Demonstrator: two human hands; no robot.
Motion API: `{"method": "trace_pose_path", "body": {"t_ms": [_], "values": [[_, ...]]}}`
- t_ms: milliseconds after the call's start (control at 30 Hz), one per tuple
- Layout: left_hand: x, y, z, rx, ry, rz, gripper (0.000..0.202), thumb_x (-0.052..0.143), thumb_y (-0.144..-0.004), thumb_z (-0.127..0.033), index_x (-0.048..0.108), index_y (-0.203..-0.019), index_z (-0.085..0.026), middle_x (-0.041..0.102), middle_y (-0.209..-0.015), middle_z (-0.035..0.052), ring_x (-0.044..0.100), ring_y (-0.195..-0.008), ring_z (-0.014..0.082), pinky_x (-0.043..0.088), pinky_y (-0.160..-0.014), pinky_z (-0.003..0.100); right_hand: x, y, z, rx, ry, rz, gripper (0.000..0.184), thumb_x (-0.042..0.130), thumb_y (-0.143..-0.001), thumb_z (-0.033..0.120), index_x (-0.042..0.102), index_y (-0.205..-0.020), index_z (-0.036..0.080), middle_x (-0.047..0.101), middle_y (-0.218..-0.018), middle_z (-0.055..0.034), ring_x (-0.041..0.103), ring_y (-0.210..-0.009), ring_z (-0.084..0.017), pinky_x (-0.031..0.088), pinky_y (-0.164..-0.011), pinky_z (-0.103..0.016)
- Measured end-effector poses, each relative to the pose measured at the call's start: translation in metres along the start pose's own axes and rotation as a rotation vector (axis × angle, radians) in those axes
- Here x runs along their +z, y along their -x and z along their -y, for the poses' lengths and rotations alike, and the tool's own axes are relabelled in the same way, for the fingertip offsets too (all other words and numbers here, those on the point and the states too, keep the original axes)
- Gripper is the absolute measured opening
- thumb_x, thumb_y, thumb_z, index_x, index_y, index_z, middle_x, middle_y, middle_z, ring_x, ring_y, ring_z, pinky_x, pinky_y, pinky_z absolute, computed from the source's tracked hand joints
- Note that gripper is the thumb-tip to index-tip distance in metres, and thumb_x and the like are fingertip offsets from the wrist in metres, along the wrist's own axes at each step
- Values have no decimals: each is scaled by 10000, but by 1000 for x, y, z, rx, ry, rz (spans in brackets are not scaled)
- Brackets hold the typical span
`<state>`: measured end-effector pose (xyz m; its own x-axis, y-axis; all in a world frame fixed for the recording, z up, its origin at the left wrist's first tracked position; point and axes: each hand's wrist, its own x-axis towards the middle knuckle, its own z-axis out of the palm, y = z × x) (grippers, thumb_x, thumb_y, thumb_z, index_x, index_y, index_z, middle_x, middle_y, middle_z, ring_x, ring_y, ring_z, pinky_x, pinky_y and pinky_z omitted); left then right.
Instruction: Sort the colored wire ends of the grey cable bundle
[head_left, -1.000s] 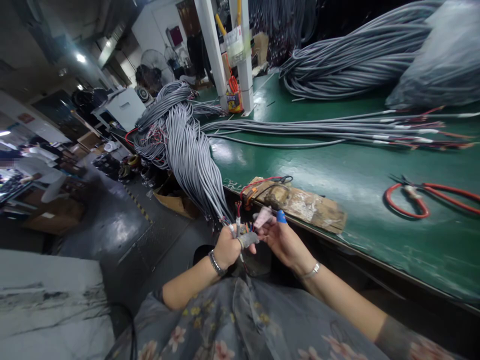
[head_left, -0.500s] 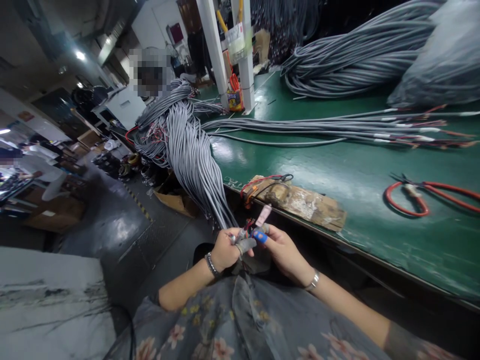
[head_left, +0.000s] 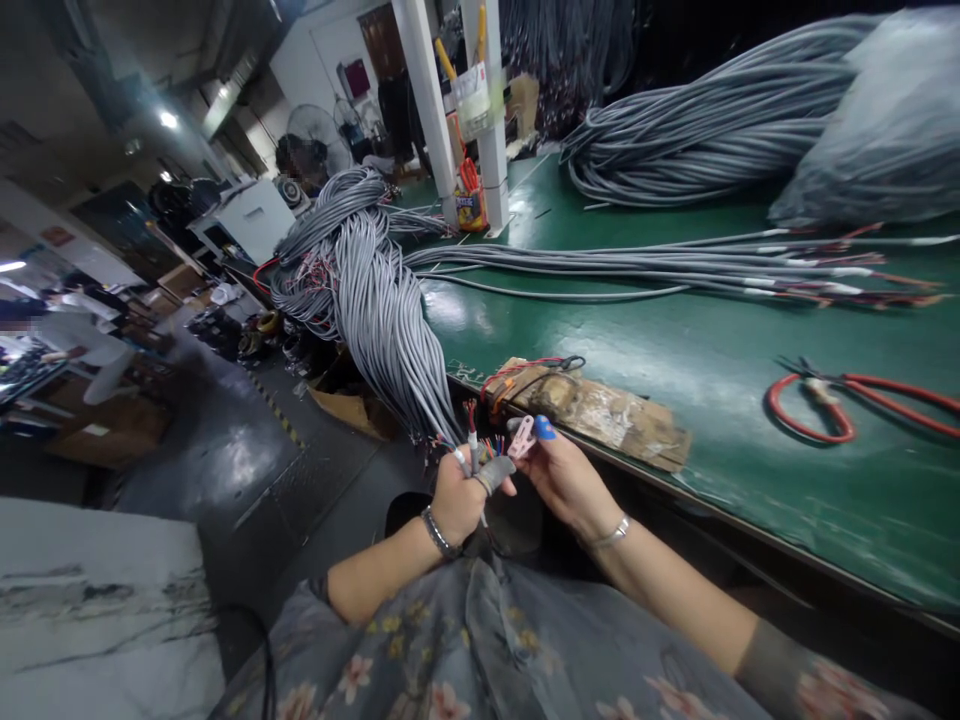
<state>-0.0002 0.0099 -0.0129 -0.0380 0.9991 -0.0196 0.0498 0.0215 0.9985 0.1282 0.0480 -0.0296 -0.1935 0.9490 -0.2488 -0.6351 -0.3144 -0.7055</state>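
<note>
My left hand (head_left: 457, 503) is closed around grey cables (head_left: 474, 455) whose ends stick up past the thumb. Stripped ends show coloured wires (head_left: 491, 444), with red ones on the cable standing highest. A grey wrap covers the left thumb. Just to the right, my right hand (head_left: 568, 485) pinches a small pink plastic piece (head_left: 521, 438) with a slot, close to the coloured wires; whether it touches them I cannot tell. Blue tape is on the right thumb. The fingers under the cables are hidden.
A thick bundle of grey cables (head_left: 390, 310) hangs over the edge of the green table (head_left: 720, 370). A worn wooden board (head_left: 615, 415) with wires lies at the near edge. Red-handled pliers (head_left: 810, 400) lie right. More cable ends and a coil (head_left: 705, 140) sit farther back.
My right hand has lifted slightly away from the left, tilting the pink piece. The stripped wires, partly covered before, now stand out fanned above my left hand. The view has shifted slightly.
</note>
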Motion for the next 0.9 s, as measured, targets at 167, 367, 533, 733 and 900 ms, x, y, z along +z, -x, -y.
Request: {"method": "trace_pose_path", "body": {"t_ms": [167, 367, 533, 733, 900], "values": [[-1, 1, -1, -3, 13, -6, 360, 698, -742, -425, 615, -531, -145, 595, -497, 11, 502, -507, 104, 397, -566, 243, -4, 4, -10, -303, 251, -95, 560, 554, -703, 751, 611, -590, 206, 583, -549, -4, 497, -542, -144, 441, -552, -287], [-2, 0, -1, -8, 36, 52, 355, 704, -740, -423, 628, -538, -141, 609, -521, 17, 512, -511, 105, 398, -569, 247, -6, 1, -11, -24, 23, 123, 556, 663, -608, 735, 692, -768, 204, 671, -661, -26, 575, -585, -175, 499, -565, -316], [-4, 1, 2, 0, -20, 58, 371, 697, -743, -436, 622, -528, -143, 602, -505, 18, 510, -504, 109, 403, -573, 251, -8, -6, -11, 83, -150, 124, 455, 791, -565, 604, 721, -792, 216, 714, -716, -13, 627, -638, -172, 547, -642, -310], [-6, 4, -2, 8, -46, 97, 374, 682, -760, -430, 616, -525, -146, 605, -503, 24, 497, -492, 111, 400, -563, 255, -7, -6, -15, 68, -214, 80, 416, 793, -569, 594, 712, -755, 232, 711, -701, 7, 628, -625, -146, 537, -632, -273], [-13, 7, 1, 1, -52, 104, 380, 689, -759, -442, 623, -536, -141, 601, -498, 21, 495, -486, 106, 389, -540, 246, -15, 0, -14, 117, -188, 163, 520, 686, -609, 708, 713, -806, 229, 701, -732, -5, 624, -670, -141, 523, -629, -257]]}}
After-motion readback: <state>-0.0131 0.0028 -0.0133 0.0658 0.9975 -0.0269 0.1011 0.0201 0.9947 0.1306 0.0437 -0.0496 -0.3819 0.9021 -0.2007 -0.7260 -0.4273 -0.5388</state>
